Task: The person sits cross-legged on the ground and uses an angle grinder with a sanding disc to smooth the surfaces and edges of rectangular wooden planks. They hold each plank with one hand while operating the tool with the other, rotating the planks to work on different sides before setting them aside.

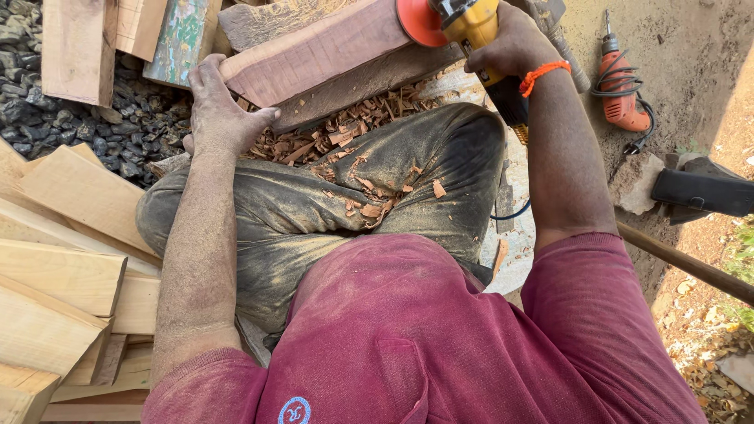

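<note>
A reddish wooden block (314, 55) lies tilted across the ground in front of my crossed legs. My left hand (216, 106) grips its near left end, fingers wrapped over the edge. My right hand (510, 43) holds a yellow angle grinder (471, 23) with an orange sanding disc (420, 20), which presses against the block's right end. An orange thread band circles my right wrist. Wood chips (345, 133) lie under the block and on my dusty trousers.
Pale sawn planks (71, 267) are stacked at my left. Dark gravel (133, 126) and more boards (78, 47) lie at the upper left. An orange power drill (620, 86) with its cord rests on the sandy ground at the right, beside a stone, a dark tool (699, 192) and a long handle (691, 267).
</note>
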